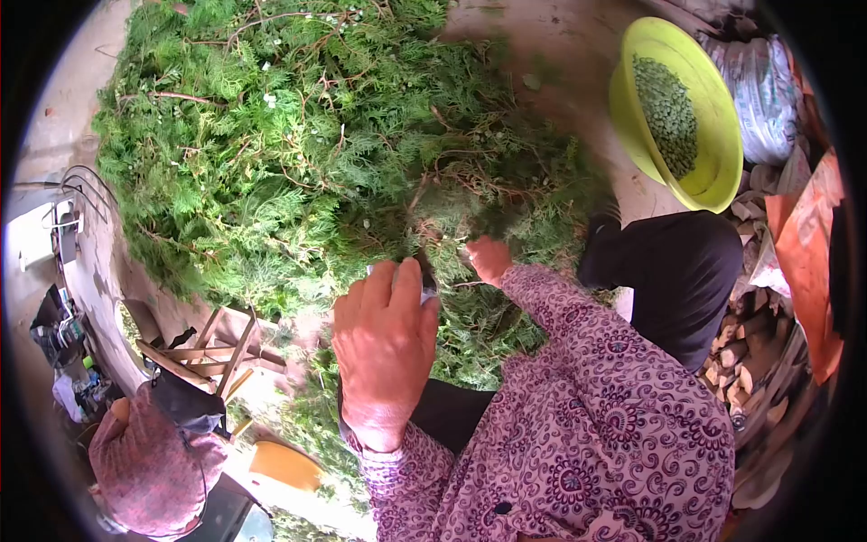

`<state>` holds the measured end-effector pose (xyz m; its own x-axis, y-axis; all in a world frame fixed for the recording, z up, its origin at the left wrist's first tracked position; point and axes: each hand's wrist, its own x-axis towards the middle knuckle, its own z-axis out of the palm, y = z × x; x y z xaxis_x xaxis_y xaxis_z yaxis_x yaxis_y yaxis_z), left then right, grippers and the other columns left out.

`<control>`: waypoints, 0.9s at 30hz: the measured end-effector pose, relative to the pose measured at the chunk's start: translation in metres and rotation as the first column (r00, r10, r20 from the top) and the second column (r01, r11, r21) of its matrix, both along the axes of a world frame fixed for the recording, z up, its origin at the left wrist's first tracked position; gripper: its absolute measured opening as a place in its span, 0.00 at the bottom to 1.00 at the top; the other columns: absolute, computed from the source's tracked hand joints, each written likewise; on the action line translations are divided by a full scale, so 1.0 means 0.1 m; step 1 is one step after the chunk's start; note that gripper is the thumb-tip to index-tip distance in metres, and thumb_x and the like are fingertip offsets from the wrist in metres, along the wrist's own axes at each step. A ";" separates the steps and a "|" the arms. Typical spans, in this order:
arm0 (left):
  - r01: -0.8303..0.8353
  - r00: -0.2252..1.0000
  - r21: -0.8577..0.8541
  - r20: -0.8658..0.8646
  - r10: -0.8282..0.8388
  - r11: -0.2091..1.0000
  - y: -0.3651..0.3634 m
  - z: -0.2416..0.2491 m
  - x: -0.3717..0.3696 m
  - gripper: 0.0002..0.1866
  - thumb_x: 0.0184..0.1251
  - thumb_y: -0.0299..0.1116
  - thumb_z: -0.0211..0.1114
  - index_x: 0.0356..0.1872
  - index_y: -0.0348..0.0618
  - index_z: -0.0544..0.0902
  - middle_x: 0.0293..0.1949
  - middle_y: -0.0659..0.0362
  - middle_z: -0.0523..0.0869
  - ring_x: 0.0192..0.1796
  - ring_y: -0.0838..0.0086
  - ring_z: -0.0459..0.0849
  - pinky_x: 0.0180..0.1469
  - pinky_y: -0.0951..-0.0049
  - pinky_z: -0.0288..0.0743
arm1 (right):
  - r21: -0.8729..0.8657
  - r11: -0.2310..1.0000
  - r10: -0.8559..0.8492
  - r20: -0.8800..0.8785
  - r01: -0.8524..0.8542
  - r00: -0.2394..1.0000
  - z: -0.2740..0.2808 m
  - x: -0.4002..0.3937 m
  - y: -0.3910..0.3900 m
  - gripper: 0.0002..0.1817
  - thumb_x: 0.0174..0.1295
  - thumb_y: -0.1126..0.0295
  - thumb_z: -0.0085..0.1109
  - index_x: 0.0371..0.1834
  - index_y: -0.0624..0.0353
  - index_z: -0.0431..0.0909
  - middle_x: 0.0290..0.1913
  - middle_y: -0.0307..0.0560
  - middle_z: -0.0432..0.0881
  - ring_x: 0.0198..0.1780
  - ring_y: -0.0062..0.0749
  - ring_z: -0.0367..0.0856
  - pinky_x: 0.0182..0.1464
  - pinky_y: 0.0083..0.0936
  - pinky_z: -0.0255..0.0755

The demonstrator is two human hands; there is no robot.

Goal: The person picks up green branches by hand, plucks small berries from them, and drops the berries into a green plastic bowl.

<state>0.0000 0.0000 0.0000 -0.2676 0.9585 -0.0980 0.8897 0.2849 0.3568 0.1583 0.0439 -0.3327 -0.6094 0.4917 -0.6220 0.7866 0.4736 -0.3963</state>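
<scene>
In the head view, my left hand (384, 348) is raised in front of the pile, its back toward me and its fingers curled. A small dark and pale shiny bit shows beside its thumb, but the fingers hide most of whatever is there. My right hand (489, 259) is closed at the near side of the heap, among brown stems and green foliage. What its fingers grip is hidden by the hand and the leaves. The large heap of evergreen branches (262, 135), with flat scaly sprays and small pale cones, spreads in front of both hands.
A yellow-green basin (727, 135) holding many small green cones or seeds sits at the upper right. Beside it are a whitish sack (754, 99), orange sheeting (808, 271) and chopped wood (731, 357). At the lower left are another person (158, 470), a wooden frame (212, 357) and an orange-yellow object (284, 465).
</scene>
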 end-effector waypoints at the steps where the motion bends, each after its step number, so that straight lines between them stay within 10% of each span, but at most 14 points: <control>1: -0.010 1.000 -0.019 0.028 0.010 1.000 -0.02 0.03 0.04 0.19 0.46 0.27 0.65 0.43 0.38 0.73 0.41 0.52 0.77 0.37 0.61 0.76 0.38 0.64 0.68 | 0.047 0.999 0.023 -0.002 -0.023 1.000 0.01 0.04 -0.05 0.10 0.53 0.69 0.51 0.39 0.54 0.74 0.52 0.63 0.70 0.41 0.49 0.79 0.42 0.38 0.74; 10: -0.037 0.999 -0.012 0.010 0.037 0.999 -0.12 -0.06 -0.12 0.19 0.46 0.28 0.65 0.42 0.37 0.74 0.38 0.51 0.77 0.36 0.61 0.76 0.37 0.64 0.68 | 0.051 0.996 -0.061 -0.198 0.072 0.978 -0.25 0.00 -0.06 0.09 0.48 0.77 0.54 0.34 0.60 0.74 0.44 0.60 0.75 0.36 0.43 0.79 0.37 0.35 0.75; 13: -0.041 0.999 0.020 0.015 0.041 0.999 -0.10 -0.05 -0.12 0.18 0.46 0.28 0.64 0.41 0.38 0.74 0.35 0.52 0.77 0.35 0.61 0.76 0.37 0.64 0.68 | -0.439 0.859 -0.384 -0.207 0.265 0.900 0.02 -0.04 0.15 0.10 0.46 0.77 0.56 0.33 0.62 0.74 0.35 0.53 0.77 0.31 0.33 0.77 0.33 0.28 0.73; 16: -0.028 1.000 0.051 0.010 0.028 0.998 -0.07 -0.05 -0.08 0.16 0.46 0.28 0.64 0.38 0.39 0.74 0.30 0.54 0.76 0.34 0.61 0.75 0.36 0.63 0.67 | -0.882 0.336 -0.690 0.007 0.330 0.724 0.35 0.03 0.30 0.07 0.50 0.74 0.56 0.33 0.62 0.71 0.31 0.44 0.76 0.29 0.26 0.75 0.29 0.22 0.70; 20: -0.006 1.000 -0.021 0.025 0.007 1.000 -0.06 -0.02 -0.03 0.17 0.48 0.29 0.64 0.42 0.38 0.76 0.35 0.50 0.79 0.38 0.58 0.77 0.40 0.63 0.70 | -0.987 -0.089 -0.830 0.149 0.136 0.538 0.66 0.09 0.38 0.10 0.52 0.78 0.55 0.37 0.59 0.68 0.34 0.42 0.75 0.37 0.31 0.79 0.36 0.25 0.74; 27: 0.107 0.991 0.038 0.074 -0.109 0.994 -0.04 -0.18 0.16 0.22 0.46 0.34 0.67 0.44 0.38 0.74 0.32 0.52 0.78 0.34 0.58 0.78 0.34 0.64 0.72 | -0.991 0.055 -0.941 -0.093 -0.123 0.324 1.61 -0.03 0.41 0.11 0.53 0.80 0.56 0.39 0.59 0.69 0.36 0.40 0.75 0.39 0.28 0.79 0.42 0.23 0.74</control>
